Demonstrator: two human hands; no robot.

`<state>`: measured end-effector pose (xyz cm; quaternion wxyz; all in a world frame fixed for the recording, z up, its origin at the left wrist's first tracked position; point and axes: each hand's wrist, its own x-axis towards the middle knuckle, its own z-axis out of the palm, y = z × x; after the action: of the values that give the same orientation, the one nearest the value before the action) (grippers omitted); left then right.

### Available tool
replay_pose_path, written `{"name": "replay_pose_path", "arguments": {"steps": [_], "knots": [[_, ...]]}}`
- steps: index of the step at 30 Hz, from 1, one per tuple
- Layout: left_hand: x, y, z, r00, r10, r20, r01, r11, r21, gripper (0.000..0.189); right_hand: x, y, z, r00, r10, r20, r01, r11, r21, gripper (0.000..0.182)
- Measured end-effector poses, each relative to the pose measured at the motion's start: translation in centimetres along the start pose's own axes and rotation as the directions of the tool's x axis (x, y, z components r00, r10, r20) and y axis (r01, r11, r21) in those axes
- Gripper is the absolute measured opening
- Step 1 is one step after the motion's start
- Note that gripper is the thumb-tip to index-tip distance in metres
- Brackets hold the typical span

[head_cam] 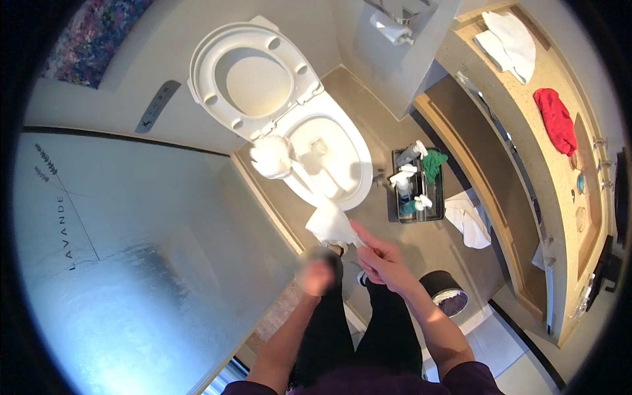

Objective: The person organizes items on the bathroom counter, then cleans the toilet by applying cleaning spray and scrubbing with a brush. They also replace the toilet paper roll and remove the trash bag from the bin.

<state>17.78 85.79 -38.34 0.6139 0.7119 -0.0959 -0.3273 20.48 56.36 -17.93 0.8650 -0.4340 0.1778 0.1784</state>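
A white toilet brush [306, 181] is in the grip of my right hand [387, 264], which closes on the handle end just behind a white flared guard [328, 222]. Its fluffy white head [271, 157] is at the left side of the toilet bowl [340, 143], overlapping the rim in view; whether they touch I cannot tell. Both the seat and lid [254, 74] are raised. My left hand [317, 276] is held low, left of the guard and in front of my leg. A blur covers it, so its fingers and anything in them are hidden.
Right of the toilet, a black caddy [418, 217] holds spray bottles and a green cloth [434, 165]. White cloth [469, 222] and a black bin [442, 291] are on the floor. A vanity counter [523, 106] bounds the right, a frosted glass panel with writing [148, 207] the left.
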Motion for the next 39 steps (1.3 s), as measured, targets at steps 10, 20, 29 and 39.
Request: {"name": "replay_pose_path", "arguments": {"steps": [10,20,29,39], "knots": [[-1.4,0.6,4.7,0.928,-0.362,-0.081,0.364,0.931,0.009,0.006,13.6,13.9,-12.7,0.913,-0.369,-0.173,-0.064,0.289,-0.955,0.069],[-2.7,-0.5,6.1,0.938,-0.338,0.08,0.328,0.937,0.117,0.016,-1.6,0.3,-6.8,0.948,-0.282,-0.146,0.077,0.65,-0.756,0.05],[-1.4,-4.1,6.8,0.897,-0.321,0.302,0.403,0.876,-0.265,0.019,-0.5,-5.4,-5.6,0.871,-0.21,0.444,0.176,0.978,0.116,0.046],[6.9,6.0,11.5,0.721,-0.682,0.125,0.67,0.639,-0.377,0.02,8.3,12.0,-13.6,0.911,-0.088,-0.402,-0.249,0.661,-0.708,0.058]]}}
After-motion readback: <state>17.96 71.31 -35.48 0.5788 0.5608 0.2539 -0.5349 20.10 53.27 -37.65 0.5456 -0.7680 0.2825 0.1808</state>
